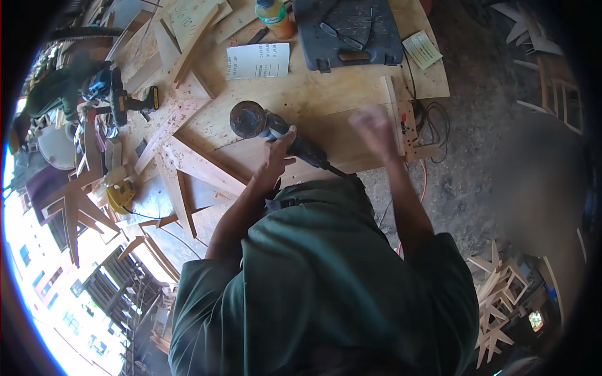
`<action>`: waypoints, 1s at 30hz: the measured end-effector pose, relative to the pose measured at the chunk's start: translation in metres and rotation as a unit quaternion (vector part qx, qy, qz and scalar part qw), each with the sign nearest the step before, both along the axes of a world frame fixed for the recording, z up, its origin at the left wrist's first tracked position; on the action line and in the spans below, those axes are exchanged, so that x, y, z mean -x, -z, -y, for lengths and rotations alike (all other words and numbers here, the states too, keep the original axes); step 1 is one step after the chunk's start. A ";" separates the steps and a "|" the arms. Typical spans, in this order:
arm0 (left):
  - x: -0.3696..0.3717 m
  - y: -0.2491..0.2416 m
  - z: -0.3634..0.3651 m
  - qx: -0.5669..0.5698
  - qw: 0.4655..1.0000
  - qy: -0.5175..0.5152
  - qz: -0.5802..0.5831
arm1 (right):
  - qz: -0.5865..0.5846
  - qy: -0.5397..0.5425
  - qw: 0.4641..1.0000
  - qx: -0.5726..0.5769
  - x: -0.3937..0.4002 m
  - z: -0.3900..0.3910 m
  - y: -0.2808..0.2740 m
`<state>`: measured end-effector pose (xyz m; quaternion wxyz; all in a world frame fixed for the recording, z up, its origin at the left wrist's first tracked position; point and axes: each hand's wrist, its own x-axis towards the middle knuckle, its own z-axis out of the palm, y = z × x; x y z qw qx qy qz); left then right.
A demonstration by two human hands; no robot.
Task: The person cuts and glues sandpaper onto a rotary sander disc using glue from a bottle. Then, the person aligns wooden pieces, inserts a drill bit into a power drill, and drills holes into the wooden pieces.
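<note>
Table [323, 97] across my twelve, dark case [350, 22] at half past, grinder [274, 123] at eleven.
My left hand [278, 153] touches the grinder, fingers partly spread, grip unclear; my right hand [376, 128], at two, looks bent, too blurred for me to tell how closed or what's held.

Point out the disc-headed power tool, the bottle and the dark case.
Disc-headed power tool [305, 150]: head view, its black body.
Bottle [272, 15]: head view, its label.
Dark case [386, 32]: head view, bare right side.

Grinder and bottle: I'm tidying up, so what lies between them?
Head view: a white printed sheet lies between grinder and bottle, with a dark strip near the bottle.
</note>
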<state>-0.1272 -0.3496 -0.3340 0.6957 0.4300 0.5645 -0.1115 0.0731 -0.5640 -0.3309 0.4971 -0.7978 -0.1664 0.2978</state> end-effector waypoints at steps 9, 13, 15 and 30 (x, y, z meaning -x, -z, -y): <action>0.031 0.016 -0.004 -0.290 0.869 0.314 0.249 | 0.159 -0.280 0.942 0.097 0.118 -0.057 0.030; 0.030 0.010 0.003 -0.212 0.910 0.246 0.257 | 0.051 -0.265 0.949 0.163 0.122 -0.064 0.038; 0.016 0.002 0.006 -0.080 0.969 0.121 0.201 | 0.045 -0.211 0.967 0.139 0.126 -0.057 0.035; -0.118 -0.039 0.001 0.042 0.940 0.245 0.233 | 0.046 0.026 0.999 0.003 0.050 0.063 -0.048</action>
